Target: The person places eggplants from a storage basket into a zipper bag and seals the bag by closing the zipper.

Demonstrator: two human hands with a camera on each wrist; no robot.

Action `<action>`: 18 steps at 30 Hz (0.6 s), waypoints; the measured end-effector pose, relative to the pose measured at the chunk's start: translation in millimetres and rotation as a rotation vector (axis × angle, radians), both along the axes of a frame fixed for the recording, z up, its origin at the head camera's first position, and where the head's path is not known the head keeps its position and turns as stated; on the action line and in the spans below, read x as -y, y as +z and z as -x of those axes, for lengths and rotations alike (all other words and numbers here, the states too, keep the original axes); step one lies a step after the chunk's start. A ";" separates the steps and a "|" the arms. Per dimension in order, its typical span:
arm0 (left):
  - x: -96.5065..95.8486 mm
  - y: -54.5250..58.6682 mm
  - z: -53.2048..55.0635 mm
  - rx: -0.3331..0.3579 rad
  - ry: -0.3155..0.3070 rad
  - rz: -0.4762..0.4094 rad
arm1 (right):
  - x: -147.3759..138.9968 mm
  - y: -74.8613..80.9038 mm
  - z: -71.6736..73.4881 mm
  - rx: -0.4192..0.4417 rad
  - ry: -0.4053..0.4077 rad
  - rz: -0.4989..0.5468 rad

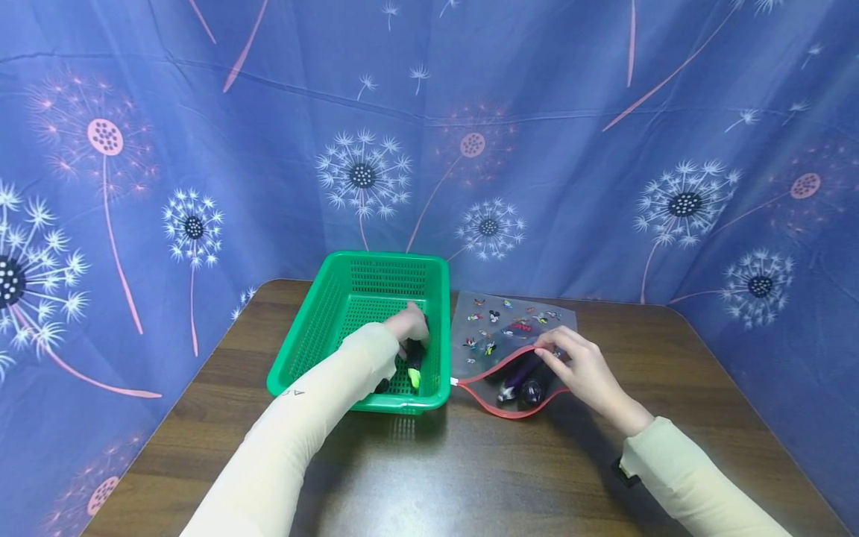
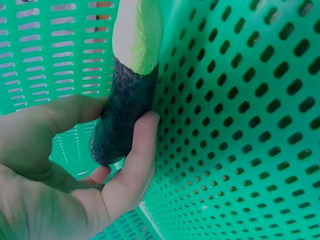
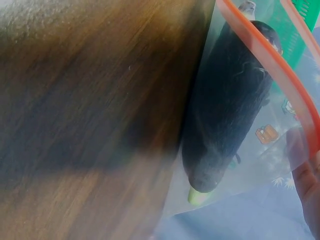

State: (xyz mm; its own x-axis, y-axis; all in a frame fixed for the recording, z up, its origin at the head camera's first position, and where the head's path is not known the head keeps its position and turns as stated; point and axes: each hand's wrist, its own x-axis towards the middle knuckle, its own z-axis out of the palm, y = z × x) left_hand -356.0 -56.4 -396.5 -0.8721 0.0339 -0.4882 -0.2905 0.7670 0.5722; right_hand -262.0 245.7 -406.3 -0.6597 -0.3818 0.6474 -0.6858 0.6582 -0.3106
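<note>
Inside the green plastic basket (image 1: 443, 358), my left hand (image 1: 411, 326) grips a dark eggplant (image 1: 414, 362) with a light green end. In the left wrist view, the thumb and fingers curl round the dark body of this eggplant (image 2: 127, 97), beside the perforated basket wall (image 2: 240, 100). My right hand (image 1: 582, 367) pinches the red upper rim of a clear zip bag (image 1: 479, 328) printed with cartoon figures, and its mouth gapes. Dark purple eggplants (image 1: 520, 377) lie in the bag; one large dark eggplant (image 3: 227, 100) shows through the plastic in the right wrist view.
Another dark round-ended thing (image 1: 382, 385) lies in the basket, partly hidden by the left sleeve. Basket and bag stand side by side on a brown wooden table (image 1: 416, 477). A blue dandelion-patterned cloth (image 1: 570, 186) hangs behind and at both sides.
</note>
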 end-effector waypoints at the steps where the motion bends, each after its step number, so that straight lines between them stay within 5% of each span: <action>1: 1.0 0.7 0.0 0.000 0.000 -0.009 | -0.2 -0.3 0.0 -0.001 0.000 -0.001; 18: 12.1 18.9 -4.7 -0.039 -0.042 -0.012 | -2.6 -1.0 -0.8 -0.001 -0.008 0.001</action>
